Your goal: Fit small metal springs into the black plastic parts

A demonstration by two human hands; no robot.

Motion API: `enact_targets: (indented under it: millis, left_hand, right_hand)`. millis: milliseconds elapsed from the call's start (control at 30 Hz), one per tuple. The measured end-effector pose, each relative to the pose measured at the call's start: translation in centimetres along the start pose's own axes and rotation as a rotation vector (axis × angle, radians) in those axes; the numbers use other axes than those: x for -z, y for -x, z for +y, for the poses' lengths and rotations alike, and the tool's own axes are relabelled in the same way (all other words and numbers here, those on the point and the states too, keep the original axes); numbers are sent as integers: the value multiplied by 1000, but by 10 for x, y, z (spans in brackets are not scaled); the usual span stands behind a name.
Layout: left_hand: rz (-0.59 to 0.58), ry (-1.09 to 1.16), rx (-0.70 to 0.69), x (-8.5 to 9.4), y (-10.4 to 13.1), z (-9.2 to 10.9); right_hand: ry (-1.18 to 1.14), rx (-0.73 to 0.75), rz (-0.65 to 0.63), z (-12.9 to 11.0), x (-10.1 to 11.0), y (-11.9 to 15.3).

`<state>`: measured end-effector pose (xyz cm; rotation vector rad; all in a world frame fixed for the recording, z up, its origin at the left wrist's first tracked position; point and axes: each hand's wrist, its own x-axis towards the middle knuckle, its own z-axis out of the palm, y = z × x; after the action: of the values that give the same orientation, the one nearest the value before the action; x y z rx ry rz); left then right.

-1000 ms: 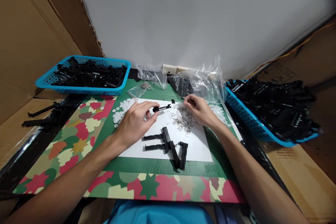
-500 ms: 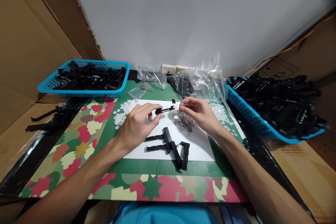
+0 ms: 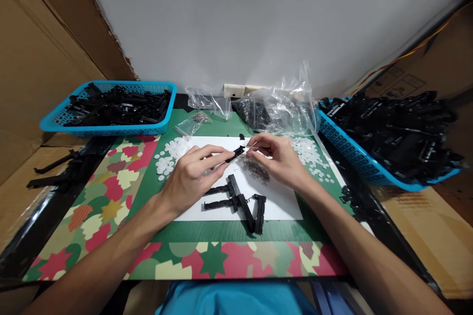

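My left hand (image 3: 201,170) pinches a small, narrow black plastic part (image 3: 236,153) between thumb and fingers, above a white paper sheet (image 3: 284,206). Its far end points up and to the right. Facing it, my right hand (image 3: 277,155) is closed on a thin metal pin (image 3: 252,147), whose tip reaches the end of the black part; whether they touch I cannot tell. Under my right hand lies a pile of tiny metal pieces (image 3: 257,171), too small to name. Several longer black plastic parts (image 3: 244,211) rest on the paper, nearer to me.
White discs lie in a left heap (image 3: 166,160) and a right heap (image 3: 308,152). A blue basket (image 3: 168,113) of black parts stands at back left, another blue basket (image 3: 369,162) at right. Clear plastic bags (image 3: 288,113) line the wall. Loose black parts (image 3: 55,170) lie far left.
My right hand has brought the metal pin left to the end of the black part. The part is now more tilted and more covered by my left fingers. The view has shifted slightly.
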<state>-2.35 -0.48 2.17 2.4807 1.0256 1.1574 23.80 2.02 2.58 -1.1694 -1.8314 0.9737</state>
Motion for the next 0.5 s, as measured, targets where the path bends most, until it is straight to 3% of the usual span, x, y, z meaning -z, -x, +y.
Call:
enact_targets:
  millis: [233, 500]
  left_hand:
    - [-54, -25, -15, -2, 2, -3]
    - [9, 54, 174, 0, -1, -1]
  right_hand:
    - [118, 78, 11, -3, -1, 1]
    - [228, 89, 64, 4, 1, 1]
